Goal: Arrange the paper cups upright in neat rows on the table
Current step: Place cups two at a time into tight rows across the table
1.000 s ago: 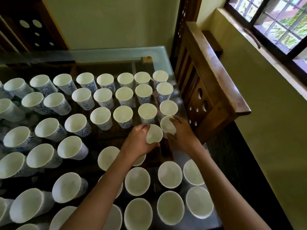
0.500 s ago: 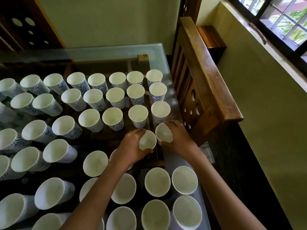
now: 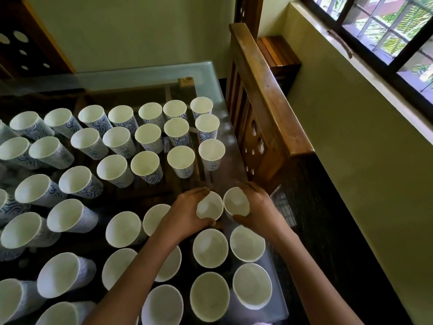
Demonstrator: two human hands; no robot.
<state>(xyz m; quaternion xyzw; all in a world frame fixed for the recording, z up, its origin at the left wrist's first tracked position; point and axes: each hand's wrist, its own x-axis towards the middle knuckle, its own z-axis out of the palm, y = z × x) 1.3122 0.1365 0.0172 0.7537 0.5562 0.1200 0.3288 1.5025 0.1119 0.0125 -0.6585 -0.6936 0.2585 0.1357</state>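
Several white paper cups with blue wave print stand upright in rows on the glass table (image 3: 150,76). My left hand (image 3: 187,212) grips one cup (image 3: 212,205) round its side. Right beside it, my right hand (image 3: 260,205) grips a second cup (image 3: 235,201), thumb at the near side and fingers over the far rim. Both held cups are upright, side by side near the table's right edge. They sit in a gap between a far row ending in a cup (image 3: 211,150) and a near row ending in a cup (image 3: 247,242).
A wooden chair back (image 3: 264,99) stands against the table's right edge, close to my right hand. Beyond it are a yellow wall and a window (image 3: 384,31). Dark floor lies to the right of the table. Another wooden chair back (image 3: 23,50) stands at the far left.
Both hands have drawn their cups a little toward me, away from the far row. The camera has shifted, so the cup rows sit further left in view.
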